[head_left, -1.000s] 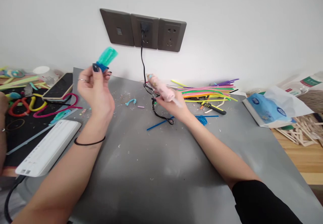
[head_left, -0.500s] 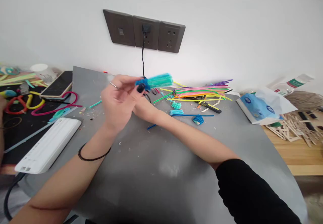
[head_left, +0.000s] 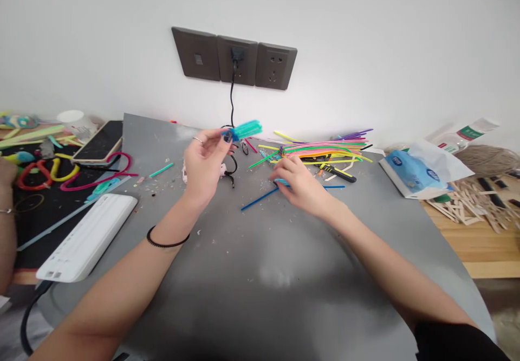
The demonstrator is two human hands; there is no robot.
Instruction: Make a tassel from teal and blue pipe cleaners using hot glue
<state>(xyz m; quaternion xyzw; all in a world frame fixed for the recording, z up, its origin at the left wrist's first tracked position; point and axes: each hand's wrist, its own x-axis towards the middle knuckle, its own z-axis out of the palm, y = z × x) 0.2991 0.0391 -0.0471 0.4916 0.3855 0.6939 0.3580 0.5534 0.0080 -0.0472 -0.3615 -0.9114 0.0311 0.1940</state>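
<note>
My left hand (head_left: 205, 163) is raised over the table, its thumb and fingers pinched on a bundle of teal pipe cleaners (head_left: 248, 129) bound in dark blue at the gripped end. The teal strands point right, toward the wall. Low at the table, my right hand (head_left: 303, 185) has its fingers curled round a light blue pipe-cleaner piece (head_left: 281, 181), mostly covered by them. A dark blue pipe cleaner (head_left: 259, 199) lies just left of that hand, and the end of another blue stem (head_left: 333, 187) shows to its right.
Behind my right hand lie a pile of colourful pipe cleaners (head_left: 325, 147) and a yellow-black cutter (head_left: 339, 173). A tissue pack (head_left: 412, 171) and wooden sticks (head_left: 467, 206) are right. At left are a white power strip (head_left: 87, 236), a phone (head_left: 99, 141) and another person's arm (head_left: 6, 214).
My right hand has left the bundle and moved right and down to the small pieces on the table. My left hand still holds the bundle, now a little farther from the camera.
</note>
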